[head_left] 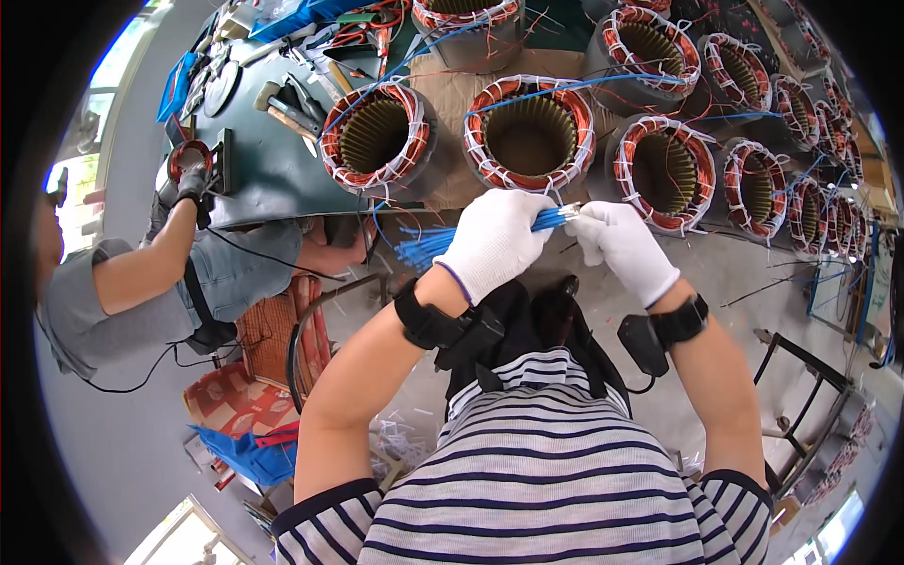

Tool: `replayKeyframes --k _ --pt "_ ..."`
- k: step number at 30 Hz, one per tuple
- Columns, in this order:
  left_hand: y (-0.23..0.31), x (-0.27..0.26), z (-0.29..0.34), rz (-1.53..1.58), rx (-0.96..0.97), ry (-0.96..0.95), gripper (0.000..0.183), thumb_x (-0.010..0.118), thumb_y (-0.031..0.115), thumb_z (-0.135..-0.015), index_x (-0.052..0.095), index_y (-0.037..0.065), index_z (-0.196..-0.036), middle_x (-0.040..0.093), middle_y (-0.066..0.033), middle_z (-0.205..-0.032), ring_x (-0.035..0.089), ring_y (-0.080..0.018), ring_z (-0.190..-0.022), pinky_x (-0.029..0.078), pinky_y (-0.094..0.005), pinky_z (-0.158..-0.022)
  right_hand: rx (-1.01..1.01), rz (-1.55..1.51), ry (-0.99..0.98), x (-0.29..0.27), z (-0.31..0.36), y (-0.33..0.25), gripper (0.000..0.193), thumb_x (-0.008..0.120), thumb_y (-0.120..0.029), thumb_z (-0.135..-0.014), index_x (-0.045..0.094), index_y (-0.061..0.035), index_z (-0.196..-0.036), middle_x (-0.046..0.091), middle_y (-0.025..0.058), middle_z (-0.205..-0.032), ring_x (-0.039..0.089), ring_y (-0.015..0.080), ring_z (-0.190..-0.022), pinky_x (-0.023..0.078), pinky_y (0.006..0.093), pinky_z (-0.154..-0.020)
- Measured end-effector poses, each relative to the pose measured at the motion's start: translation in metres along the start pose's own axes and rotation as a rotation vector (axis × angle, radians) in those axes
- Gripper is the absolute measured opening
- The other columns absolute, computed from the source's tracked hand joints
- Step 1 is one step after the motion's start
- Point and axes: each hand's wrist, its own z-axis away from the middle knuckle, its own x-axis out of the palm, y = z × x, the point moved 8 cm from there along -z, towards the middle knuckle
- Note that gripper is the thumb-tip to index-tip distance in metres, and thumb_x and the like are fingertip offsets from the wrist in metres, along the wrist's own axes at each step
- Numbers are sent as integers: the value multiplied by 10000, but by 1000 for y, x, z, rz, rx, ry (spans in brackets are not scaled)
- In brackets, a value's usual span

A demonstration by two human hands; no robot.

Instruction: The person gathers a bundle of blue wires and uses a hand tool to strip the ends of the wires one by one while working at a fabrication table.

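A bundle of thin blue wires [422, 247] is clasped in my white-gloved left hand [499, 234], its loose ends fanning out to the left. On the other side of that fist, the pale stripped-looking tips of the bundle stick out. My right hand [629, 245], also gloved in white, pinches at these tips with its fingers closed. Just beyond my hands, at the table's near edge, stands a motor stator [474, 141] with copper windings laced in white cord. Another stator [347, 160] is to its left, and a third [629, 184] to its right.
More wound stators [744, 80] crowd the right side. Hammers [282, 108], scissors [356, 33] and other hand tools lie at the far left of the green table [268, 179]. At left, a co-worker's gloved hand [191, 179] is at a small wound ring. A metal frame [800, 405] stands at lower right.
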Motion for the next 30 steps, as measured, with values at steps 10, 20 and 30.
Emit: replayKeyframes --k 10,20,30 --pt "2 -9 -8 80 -114 -138 191 598 150 -782 594 -37 -817 512 -205 -619 495 -296 -545 439 -353 -591 -1078 1562 378 40 44 -74 139 597 -135 -682 554 -54 -787 443 47 -691 495 199 -664 400 329 -633" --pt "17 0 24 80 -101 -39 247 571 142 -777 621 -24 -954 569 -245 -697 609 -354 -641 476 -384 -631 -718 1199 212 11 12 -60 86 588 -148 -777 595 -86 -717 577 86 -653 604 287 -645 462 398 -582" --pt "-44 31 53 -102 -112 258 369 581 -19 -734 641 53 -1091 648 -179 -919 628 -352 -832 497 -371 -709 -12 280 -91 -3 -14 -4 188 598 -159 -790 649 17 -835 573 97 -614 536 155 -521 430 312 -526"
